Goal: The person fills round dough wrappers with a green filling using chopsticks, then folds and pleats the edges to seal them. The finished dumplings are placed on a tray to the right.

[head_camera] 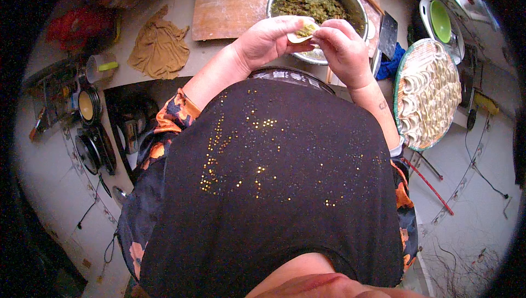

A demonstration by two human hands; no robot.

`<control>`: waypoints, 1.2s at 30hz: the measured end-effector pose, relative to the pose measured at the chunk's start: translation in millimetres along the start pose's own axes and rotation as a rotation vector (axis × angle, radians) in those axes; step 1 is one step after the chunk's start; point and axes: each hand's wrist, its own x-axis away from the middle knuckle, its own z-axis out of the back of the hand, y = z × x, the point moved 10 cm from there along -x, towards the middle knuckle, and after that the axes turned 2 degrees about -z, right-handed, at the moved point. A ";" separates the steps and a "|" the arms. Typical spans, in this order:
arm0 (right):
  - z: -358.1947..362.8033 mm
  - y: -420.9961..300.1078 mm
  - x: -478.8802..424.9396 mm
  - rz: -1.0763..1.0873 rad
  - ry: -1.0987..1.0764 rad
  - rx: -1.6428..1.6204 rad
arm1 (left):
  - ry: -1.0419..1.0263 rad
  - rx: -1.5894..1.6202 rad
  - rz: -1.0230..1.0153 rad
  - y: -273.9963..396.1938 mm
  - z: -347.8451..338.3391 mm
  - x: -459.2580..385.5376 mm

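A round dough wrapper (295, 38) with a greenish filling (306, 30) in its middle lies in my left hand (267, 39), the thumb over its upper side. My right hand (344, 49) pinches the wrapper's right edge between thumb and fingers. The filling still shows, so the wrapper is not sealed all round. Just beyond both hands sits a metal bowl (273, 0) of chopped green filling (310, 4). At my right, a round tray (397, 76) carries rows of folded dumplings (431, 88).
The bowl overlaps a floured wooden board (230, 6). A brown cloth (160, 47) and a clear plastic container (98, 68) are on the left. Right of the board are a dark flat blade (387, 35), a blue cloth (392, 61) and a green bowl (439, 20).
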 end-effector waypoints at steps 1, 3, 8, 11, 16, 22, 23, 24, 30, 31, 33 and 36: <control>0.1 1.1 -0.2 -0.035 -0.005 -0.017 | -0.033 -0.113 0.004 -0.2 -6.0 1.4; -1.9 2.2 -0.5 -0.066 -0.025 -0.030 | -0.046 -0.316 -0.037 -1.0 -15.2 0.4; -1.7 5.9 -0.8 -0.149 -0.033 -0.056 | 0.006 -0.503 -0.099 -2.0 -17.9 1.5; -0.8 8.9 1.4 -0.216 -0.023 -0.087 | 0.019 -0.619 -0.029 -3.1 -16.6 4.3; 6.2 33.6 19.8 -0.443 0.110 -0.260 | 0.013 -0.502 -0.016 -4.2 -14.3 3.9; -12.5 62.8 49.2 -0.724 0.042 -0.814 | -0.062 -0.378 -0.131 6.6 -20.6 2.6; -14.5 64.1 50.3 -0.747 0.032 -0.844 | -0.065 -0.388 -0.135 6.3 -21.3 2.2; -16.9 63.8 49.7 -0.770 0.021 -0.875 | -0.067 -0.398 -0.138 6.2 -22.7 2.7; -20.3 63.2 51.8 -0.855 0.000 -0.935 | -0.119 -0.495 -0.186 7.8 -32.9 3.7; -23.0 65.2 54.1 -0.867 0.008 -0.953 | -0.136 -0.497 -0.200 6.8 -33.8 3.6; -27.3 69.1 58.1 -0.873 0.012 -0.966 | -0.127 -0.532 -0.210 5.2 -31.3 2.4; -25.3 70.1 60.4 -0.811 0.021 -0.866 | -0.118 -0.606 -0.229 7.3 -32.6 2.4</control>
